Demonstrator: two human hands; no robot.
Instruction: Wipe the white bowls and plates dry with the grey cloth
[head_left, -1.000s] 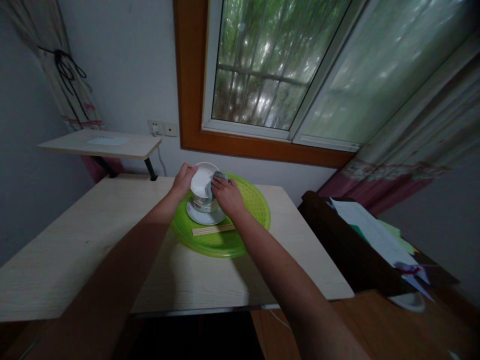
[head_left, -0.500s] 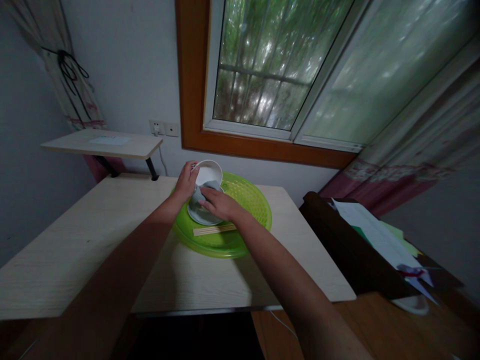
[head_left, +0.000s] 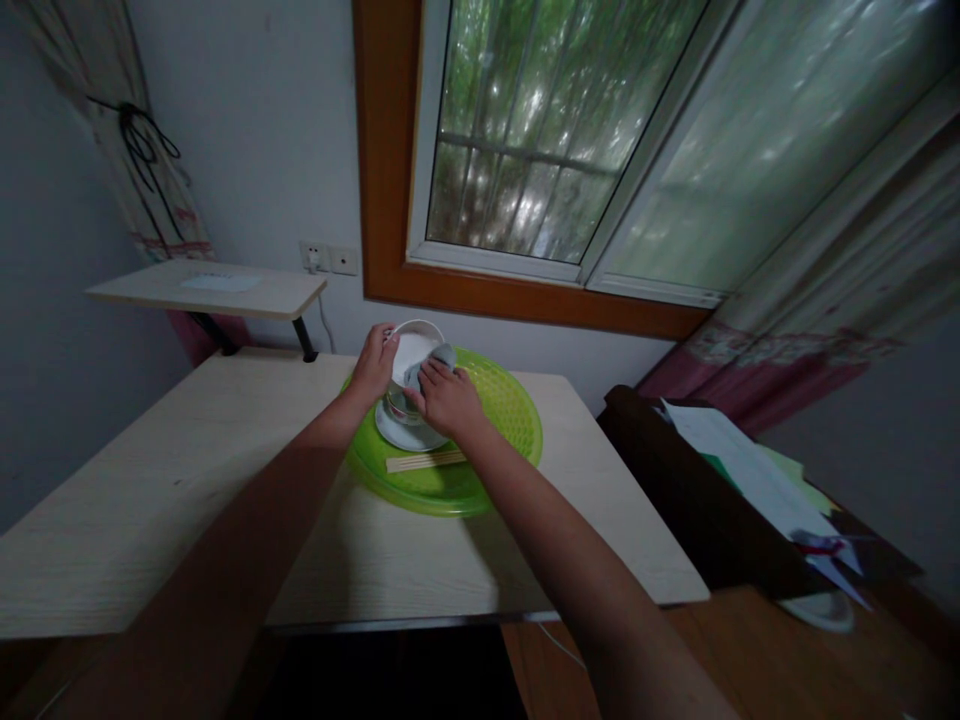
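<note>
My left hand (head_left: 373,365) grips the left rim of a white bowl (head_left: 409,350), which is tilted so its inside faces me. A grey cloth (head_left: 444,354) is bunched under the fingers of my right hand (head_left: 448,396), pressed against the bowl's right side. Below the bowl, another bowl (head_left: 402,408) sits on a white plate (head_left: 409,436), partly hidden by my right hand. Pale chopsticks (head_left: 420,461) lie in front of the plate. All of these are on or above a round green tray (head_left: 510,420).
The tray stands on a light wooden table (head_left: 600,470). A small raised shelf (head_left: 255,297) with a paper on it is at the back left. To the right, a dark brown piece of furniture (head_left: 675,500) holds papers (head_left: 739,465). Behind is a window (head_left: 517,150).
My right hand has moved the cloth up and to the right, from the bowl's lower part to its right side. The lower bowl shows more now. My left hand keeps its hold.
</note>
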